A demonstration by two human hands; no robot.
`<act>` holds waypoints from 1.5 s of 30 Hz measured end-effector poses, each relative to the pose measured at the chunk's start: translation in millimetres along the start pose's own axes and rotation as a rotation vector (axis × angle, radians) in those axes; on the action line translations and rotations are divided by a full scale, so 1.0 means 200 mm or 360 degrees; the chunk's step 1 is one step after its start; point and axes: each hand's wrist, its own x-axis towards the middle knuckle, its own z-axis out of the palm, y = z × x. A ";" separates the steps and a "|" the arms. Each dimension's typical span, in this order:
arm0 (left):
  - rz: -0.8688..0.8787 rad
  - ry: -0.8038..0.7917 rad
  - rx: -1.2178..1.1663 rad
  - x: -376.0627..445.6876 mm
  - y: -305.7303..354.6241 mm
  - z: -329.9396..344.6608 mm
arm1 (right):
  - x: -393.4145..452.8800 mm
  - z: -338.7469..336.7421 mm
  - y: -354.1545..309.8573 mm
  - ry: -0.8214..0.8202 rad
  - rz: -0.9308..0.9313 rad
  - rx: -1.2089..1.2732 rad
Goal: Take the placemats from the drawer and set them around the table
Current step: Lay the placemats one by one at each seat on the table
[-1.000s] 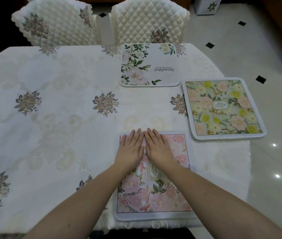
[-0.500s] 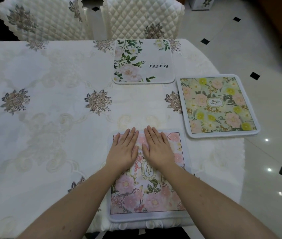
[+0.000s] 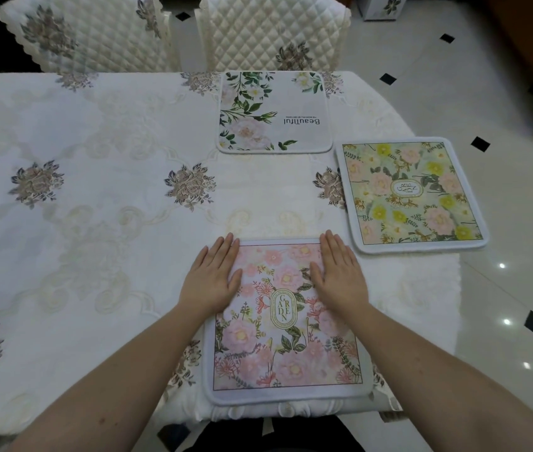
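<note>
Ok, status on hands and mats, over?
Both hands, left and right, flat on pink placemat. White mat, green mat already laid. Nothing in the way.

A table (image 3: 102,223) carries everything, covered by a white embroidered tablecloth (image 3: 63,272) with grey-brown flower motifs. Three placemats lie flat on the cloth toward its right end. The pink floral placemat (image 3: 286,350) sits at the near edge. The green-and-yellow floral placemat (image 3: 411,194) lies at the right edge, its right side reaching past the table edge over the floor. The white placemat with green leaves (image 3: 273,112) lies at the far edge, just beside the green-and-yellow one's far left corner.
</note>
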 end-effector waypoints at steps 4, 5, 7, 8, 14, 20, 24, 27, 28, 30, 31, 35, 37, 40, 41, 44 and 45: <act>-0.0037 -0.0010 0.0001 -0.04 -0.04 -0.01 | -0.07 -0.01 0.12 -0.0009 0.0079 0.0036; -0.0030 -0.0009 0.0008 -0.05 -0.05 -0.01 | -0.09 -0.01 0.13 -0.0018 0.0078 0.0040; -0.0069 0.0018 0.0036 -0.06 -0.06 -0.02 | -0.13 -0.01 0.13 -0.0001 0.0069 0.0052; -0.0125 0.0049 0.0045 -0.07 -0.05 -0.02 | -0.16 -0.02 0.11 0.0014 0.0076 0.0069; -0.0197 0.0198 -0.0114 -0.18 0.25 -0.01 | -0.28 0.00 -0.23 0.0060 -0.0008 0.0299; -0.0146 0.0085 -0.0154 -0.28 0.48 0.09 | -0.34 0.12 -0.42 -0.0121 -0.0212 0.0088; -0.0144 0.0054 -0.0099 -0.31 0.48 0.11 | -0.34 0.14 -0.39 -0.0117 -0.0200 -0.0039; -0.0107 0.0024 -0.0100 -0.30 0.46 0.11 | -0.34 0.13 -0.38 -0.0090 -0.0227 -0.0067; -0.0083 0.0009 -0.0102 -0.30 0.45 0.11 | -0.35 0.13 -0.37 -0.0088 -0.0235 -0.0059; -0.0023 -0.0023 -0.0095 -0.31 0.41 0.11 | -0.36 0.13 -0.33 -0.0062 -0.0218 -0.0049; 0.0004 -0.0040 -0.0091 -0.32 0.39 0.10 | -0.36 0.13 -0.30 -0.0050 -0.0187 -0.0056; 0.0083 -0.0087 -0.0031 -0.36 0.28 0.08 | -0.39 0.10 -0.11 -0.0035 -0.0041 -0.0054; 0.0069 -0.0101 -0.0034 -0.37 0.23 0.06 | -0.41 0.09 -0.02 -0.0046 -0.0004 -0.0055; 0.0015 -0.0089 -0.0041 -0.40 0.16 0.05 | -0.44 0.07 0.06 -0.0021 0.0058 -0.0060; 0.0000 -0.0088 -0.0038 -0.42 0.14 0.05 | -0.45 0.07 0.08 -0.0018 0.0077 -0.0045; -0.0071 -0.0036 -0.0014 -0.46 0.10 0.06 | -0.47 0.06 0.13 0.0008 0.0091 -0.0052; -0.0110 -0.0006 -0.0004 -0.48 0.09 0.05 | -0.48 0.06 0.13 0.0015 0.0112 -0.0066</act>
